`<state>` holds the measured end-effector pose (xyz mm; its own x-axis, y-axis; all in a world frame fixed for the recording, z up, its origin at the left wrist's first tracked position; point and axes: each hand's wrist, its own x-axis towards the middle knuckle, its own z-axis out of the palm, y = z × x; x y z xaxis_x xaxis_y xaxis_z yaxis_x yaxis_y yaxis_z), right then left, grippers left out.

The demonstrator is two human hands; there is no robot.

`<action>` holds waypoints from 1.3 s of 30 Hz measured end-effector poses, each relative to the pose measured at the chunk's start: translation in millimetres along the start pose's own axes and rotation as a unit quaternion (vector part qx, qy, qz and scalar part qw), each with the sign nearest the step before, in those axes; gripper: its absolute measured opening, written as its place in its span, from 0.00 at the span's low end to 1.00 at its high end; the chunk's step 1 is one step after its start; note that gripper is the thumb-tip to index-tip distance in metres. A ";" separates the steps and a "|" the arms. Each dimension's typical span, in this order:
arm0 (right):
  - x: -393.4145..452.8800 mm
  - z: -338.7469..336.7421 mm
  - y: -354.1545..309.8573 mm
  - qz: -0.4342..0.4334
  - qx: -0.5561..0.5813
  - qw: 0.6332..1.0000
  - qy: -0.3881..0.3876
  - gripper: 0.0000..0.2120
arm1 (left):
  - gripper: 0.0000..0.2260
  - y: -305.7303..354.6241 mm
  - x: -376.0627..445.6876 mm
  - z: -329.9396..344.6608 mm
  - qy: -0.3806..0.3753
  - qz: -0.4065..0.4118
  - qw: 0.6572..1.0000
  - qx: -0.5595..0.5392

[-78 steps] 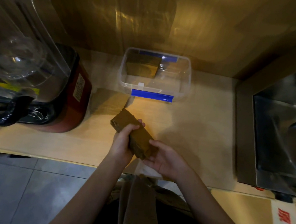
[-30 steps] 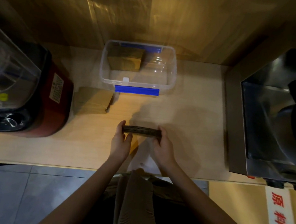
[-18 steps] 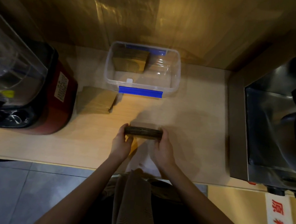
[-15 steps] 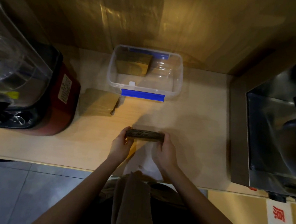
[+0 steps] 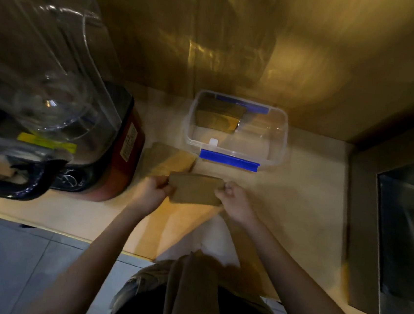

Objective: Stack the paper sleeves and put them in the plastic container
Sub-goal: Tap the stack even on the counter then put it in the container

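Observation:
I hold a flat brown stack of paper sleeves (image 5: 195, 189) above the wooden counter, its broad face turned up toward me. My left hand (image 5: 153, 191) grips its left end and my right hand (image 5: 233, 201) grips its right end. Just behind it lies another pile of paper sleeves (image 5: 168, 158) on the counter. The clear plastic container (image 5: 277, 141) with blue clips stands beyond, open, with a brown bundle of sleeves (image 5: 219, 117) in its back left corner.
A red-based blender (image 5: 122, 148) with a clear jar stands at the left, close to the loose pile. A steel machine (image 5: 395, 227) fills the right side. A wooden wall rises behind the container. The counter's front edge (image 5: 70, 234) runs below my arms.
The stack was held on edge between both hands; now it is tilted flat-face up and carried forward and a little left, closer to the container and the loose pile.

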<state>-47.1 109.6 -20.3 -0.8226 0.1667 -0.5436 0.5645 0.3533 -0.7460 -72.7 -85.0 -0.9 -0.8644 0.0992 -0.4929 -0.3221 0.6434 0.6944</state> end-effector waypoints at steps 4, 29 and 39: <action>11.3 17.4 -34.9 0.004 0.079 0.997 -0.014 0.07 | 0.11 -7.4 14.1 -27.9 0.070 -0.045 0.996 -0.032; 54.7 80.9 -49.1 0.032 0.088 0.994 0.055 0.13 | 0.24 -22.3 56.4 4.0 0.136 -0.143 0.980 -0.030; 58.7 65.0 -50.7 0.156 0.238 0.956 -0.066 0.10 | 0.25 -28.1 45.7 5.6 0.137 -0.169 0.975 -0.039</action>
<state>-119.7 41.7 -39.5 -0.6104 0.0669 -0.7893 0.7743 -0.1597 -0.6123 -101.1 -94.3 -45.9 -0.7717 -0.3220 -0.5484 -0.6250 0.5433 0.5604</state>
